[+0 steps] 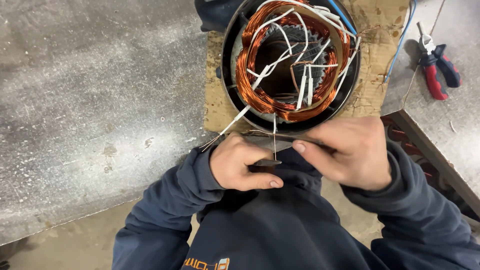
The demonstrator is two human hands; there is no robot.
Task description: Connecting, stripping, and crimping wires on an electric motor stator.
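So on the far left there's just the table [75, 100], a scuffed grey metal top, sitting bare out to the edge nearest the person.

Moving in, the left hand [240, 162] is curling into a loose fist right at the table edge, thumb pressed along the bottom. The fingers are closing around a small dark tool [266, 162] whose tip is poking out to the right of the knuckles. A thin wire [274, 140] is running straight down from the stator to that tip, so the hand seems to be pinching both together, though I can't tell exactly how the wire is sitting inside the grip.

Above the hands the stator [290, 60] is lying on its side on a piece of cardboard [370, 95], open end facing up toward the camera. Copper coils [250, 85] are looping round inside the dark housing, with white sleeves [235, 120] sticking out over the winding and one trailing off the lower left rim.

The right hand [350, 152] is resting just beside the stator's lower rim, fingers pressed together and bent, thumb pointing left toward the other hand. It's pinching something thin against the rim, but what exactly is hidden.

Far right, red-handled pliers [437, 70] are lying on a second surface, well apart from both hands, with a blue cable [400, 45] running past them.
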